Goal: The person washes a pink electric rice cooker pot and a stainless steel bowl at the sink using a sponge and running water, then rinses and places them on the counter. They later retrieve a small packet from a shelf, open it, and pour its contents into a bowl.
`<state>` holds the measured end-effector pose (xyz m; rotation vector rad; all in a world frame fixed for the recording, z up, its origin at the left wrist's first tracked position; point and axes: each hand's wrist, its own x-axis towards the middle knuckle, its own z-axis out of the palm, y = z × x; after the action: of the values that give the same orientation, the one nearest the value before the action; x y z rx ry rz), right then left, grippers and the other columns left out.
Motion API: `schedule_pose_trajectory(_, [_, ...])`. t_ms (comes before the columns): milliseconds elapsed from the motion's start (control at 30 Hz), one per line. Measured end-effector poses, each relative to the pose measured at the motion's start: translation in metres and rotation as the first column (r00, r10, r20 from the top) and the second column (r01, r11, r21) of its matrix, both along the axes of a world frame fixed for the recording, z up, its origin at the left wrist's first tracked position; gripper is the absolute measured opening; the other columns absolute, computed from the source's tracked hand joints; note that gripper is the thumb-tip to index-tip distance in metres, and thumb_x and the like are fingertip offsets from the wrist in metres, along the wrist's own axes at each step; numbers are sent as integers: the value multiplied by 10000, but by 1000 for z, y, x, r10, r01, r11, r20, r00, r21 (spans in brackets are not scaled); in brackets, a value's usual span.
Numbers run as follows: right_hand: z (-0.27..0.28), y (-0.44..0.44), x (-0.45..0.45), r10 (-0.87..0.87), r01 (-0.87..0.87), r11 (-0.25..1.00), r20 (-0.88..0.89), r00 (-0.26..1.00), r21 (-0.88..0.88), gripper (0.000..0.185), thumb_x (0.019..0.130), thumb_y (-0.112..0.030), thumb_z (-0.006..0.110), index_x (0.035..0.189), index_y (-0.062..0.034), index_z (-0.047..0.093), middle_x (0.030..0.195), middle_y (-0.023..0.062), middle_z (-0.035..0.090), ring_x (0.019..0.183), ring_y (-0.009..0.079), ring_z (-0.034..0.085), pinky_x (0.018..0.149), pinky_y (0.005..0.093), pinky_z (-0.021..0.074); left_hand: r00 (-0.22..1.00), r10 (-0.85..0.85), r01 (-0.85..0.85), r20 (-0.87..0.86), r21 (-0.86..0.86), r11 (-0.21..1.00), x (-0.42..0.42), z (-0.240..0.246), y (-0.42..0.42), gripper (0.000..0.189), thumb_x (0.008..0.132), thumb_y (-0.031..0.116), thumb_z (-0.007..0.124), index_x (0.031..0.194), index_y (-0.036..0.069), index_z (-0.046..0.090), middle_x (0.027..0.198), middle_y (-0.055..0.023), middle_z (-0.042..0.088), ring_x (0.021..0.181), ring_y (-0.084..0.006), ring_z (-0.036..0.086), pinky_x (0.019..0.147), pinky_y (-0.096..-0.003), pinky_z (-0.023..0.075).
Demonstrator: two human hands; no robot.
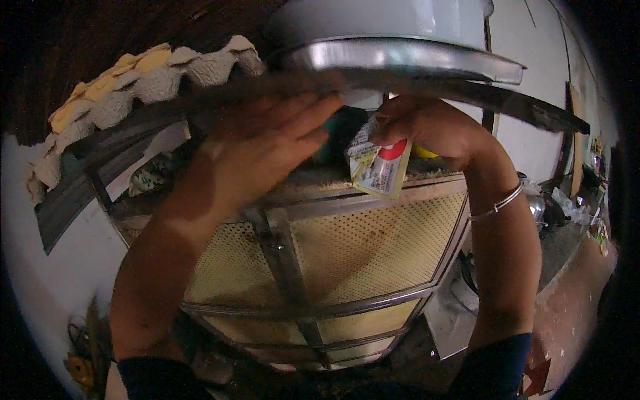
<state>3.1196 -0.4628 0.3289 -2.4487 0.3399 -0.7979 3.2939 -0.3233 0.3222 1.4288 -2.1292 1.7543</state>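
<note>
My right hand (432, 125), with a metal bangle (500, 204) on the wrist, grips a small printed packet (382, 162) in white and pale yellow with a red patch. The packet hangs in front of the top ledge (325, 186) of a cabinet with perforated yellowish door panels (375, 240). To its left, my left hand (272, 132) reaches in below a dark shelf board (440, 92), blurred. Its fingertips are beside a dark green object (332, 135); whether they touch it or hold something is hidden. A yellow thing (425, 152) shows partly behind my right hand.
On the board above are egg trays (160, 82) and a shiny metal pan or lid (400, 60) under a large pale pot (395, 20). A patterned bag (150, 175) lies on the ledge at left. Several kitchen items and a clear plastic bag (572, 207) sit at right.
</note>
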Motion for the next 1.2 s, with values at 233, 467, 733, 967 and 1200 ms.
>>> schedule_pose_trajectory(233, [-9, -1, 11, 194, -267, 919, 257, 947, 290, 230, 651, -147, 622, 840, -18, 604, 837, 76, 600, 793, 163, 545, 741, 262, 408, 998, 21, -18, -61, 46, 999, 10, -9, -3, 239, 677, 171, 555, 896, 78, 583, 1288, 16, 330, 1126, -171, 375, 880, -295, 361])
schedule_pose_trajectory(467, [-10, -6, 13, 273, -407, 804, 339, 900, 433, 323, 696, -32, 593, 1009, 5, 521, 916, 61, 567, 869, 147, 521, 818, 271, 375, 998, -1, 6, 67, -75, 997, 12, -8, -8, 219, 684, 136, 500, 878, 93, 592, 1275, 37, 359, 1116, -121, 385, 889, -261, 356])
schedule_pose_trajectory(733, [-27, -7, 10, 187, -304, 932, 457, 870, 198, 236, 703, -167, 643, 859, 0, 583, 885, 70, 585, 785, 141, 536, 734, 262, 419, 953, 140, -72, 267, -247, 966, 10, -5, -13, 363, 704, 163, 511, 1066, 147, 527, 1187, 50, 446, 994, -127, 480, 809, -259, 418])
schedule_pose_trajectory(967, [-53, 2, 18, 136, 182, 856, 551, 823, -483, 239, 595, 36, 659, 809, -62, 620, 781, 33, 468, 806, 150, 486, 690, 230, 408, 998, 65, -61, 11, -194, 979, 9, -7, -16, 542, 645, 176, 616, 1163, 184, 455, 1106, 53, 487, 894, -146, 521, 721, -265, 444])
schedule_pose_trajectory(1200, [-49, 2, 36, -24, 308, 625, 378, 926, -717, 173, 602, -23, 612, 773, -42, 625, 800, 109, 522, 782, 260, 524, 698, 314, 436, 967, 106, -36, 234, -283, 958, 14, -4, -21, 362, 676, 158, 512, 1036, 148, 539, 1050, 84, 472, 886, -64, 471, 711, -167, 413])
